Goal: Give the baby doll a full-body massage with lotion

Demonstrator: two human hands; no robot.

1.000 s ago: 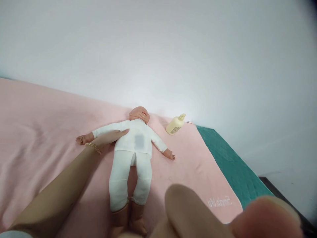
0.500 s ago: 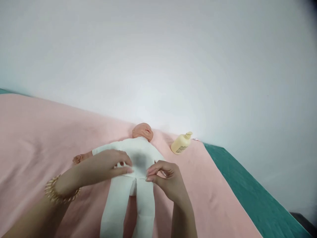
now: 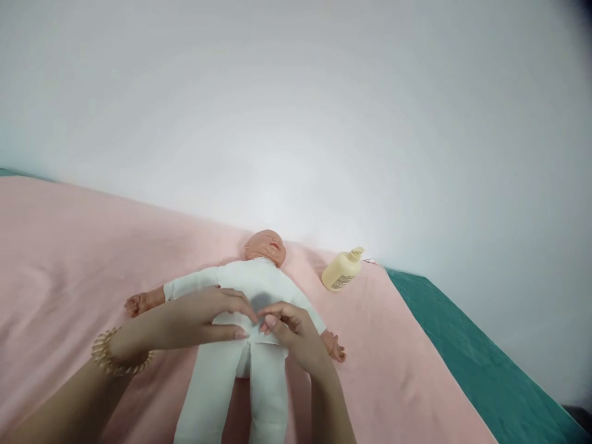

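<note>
A baby doll (image 3: 266,277) in a white suit lies face up, its arms spread and its head towards the wall. Both hands are over the doll's lower belly, fingertips close together. My left hand (image 3: 217,314), with a beaded bracelet at the wrist, comes from the left; its thumb is apart from its fingers and nothing is held. From the right comes my right hand (image 3: 296,333), its fingers loosely curled and its thumb near them, with no object visible. Whether the fingertips press on the suit is hard to make out. A dark shadow falls on the belly.
Beyond the doll's left arm stands a pale yellow pump bottle (image 3: 341,271). Under everything spreads a pink sheet (image 3: 388,370) with some wrinkles. A green surface (image 3: 481,345) shows along its right edge. The white wall (image 3: 296,123) rises directly behind.
My right hand has moved left, bringing its fingertips close to my left hand's. The doll's left hand now shows beside my right wrist. The view has shifted slightly.
</note>
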